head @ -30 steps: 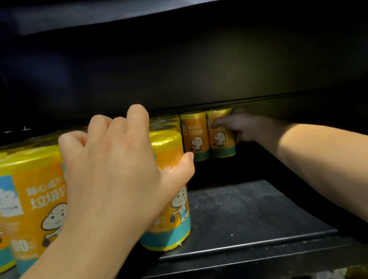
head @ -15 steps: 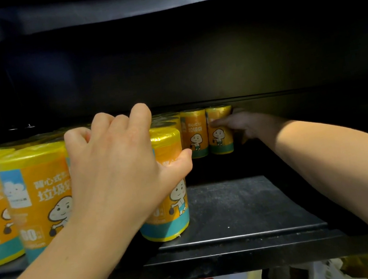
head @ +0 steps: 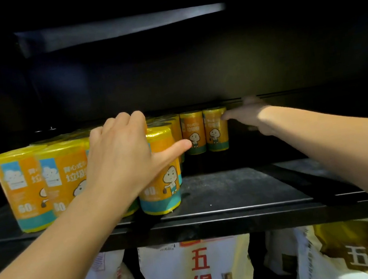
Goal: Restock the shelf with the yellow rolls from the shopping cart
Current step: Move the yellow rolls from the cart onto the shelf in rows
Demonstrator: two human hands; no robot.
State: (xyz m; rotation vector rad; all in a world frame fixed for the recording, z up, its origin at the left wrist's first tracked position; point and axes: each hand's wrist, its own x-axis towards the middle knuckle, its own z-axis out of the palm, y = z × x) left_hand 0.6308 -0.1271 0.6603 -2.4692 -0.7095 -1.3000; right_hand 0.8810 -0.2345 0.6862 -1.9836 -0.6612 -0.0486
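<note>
Several yellow rolls with orange labels stand on the left half of the black shelf (head: 236,191). My left hand (head: 121,156) lies over the front roll (head: 162,190) of the group, fingers bent over the roll tops and thumb stretched out to the right, off the roll's side. My right hand (head: 249,115) reaches deep into the shelf, fingers straight and blurred, its thumb tip touching the rightmost back roll (head: 216,132). A second back roll (head: 193,133) stands next to that one. No shopping cart is in view.
The right half of the shelf board is bare black metal, with a dark back wall behind. On the level below stand white bags (head: 198,273) with red characters and a yellow-printed bag (head: 367,253) at the right.
My left thumb has come off the front roll's side and spread out. My right hand has opened and drawn back from the rear roll. The view has pulled back, showing the lower level.
</note>
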